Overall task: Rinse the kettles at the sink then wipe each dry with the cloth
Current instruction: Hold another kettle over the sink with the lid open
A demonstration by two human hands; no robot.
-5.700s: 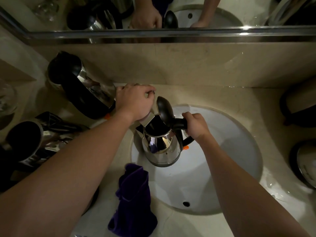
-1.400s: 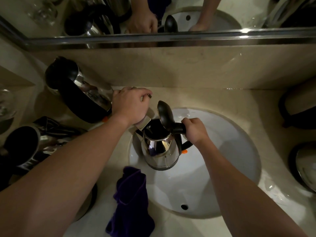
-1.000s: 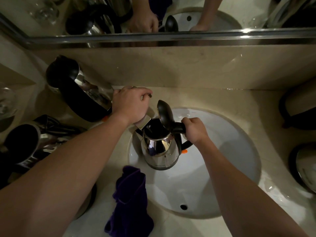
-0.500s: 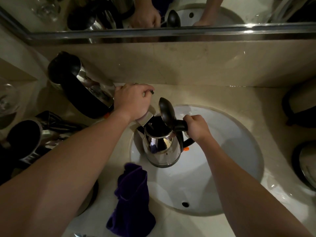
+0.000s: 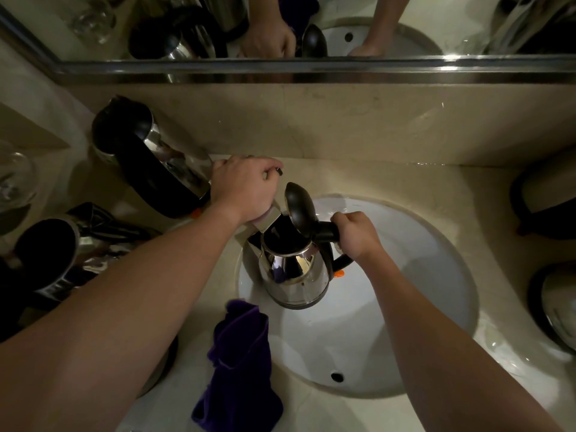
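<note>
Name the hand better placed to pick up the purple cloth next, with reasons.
Left. The left hand grips only the tap, and the purple cloth lies below its forearm. The right hand grips the kettle handle over the sink.

Countertop (image 5: 405, 182): kettles (image 5: 149, 160), cloth (image 5: 240, 363).

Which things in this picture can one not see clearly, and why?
- Tap: head view, mostly hidden under the left hand; no water stream can be made out.
- Kettle inside: too dark.
- Kettle handle: wrapped by the right hand.
- Dark objects at right: cut by the edge.
</note>
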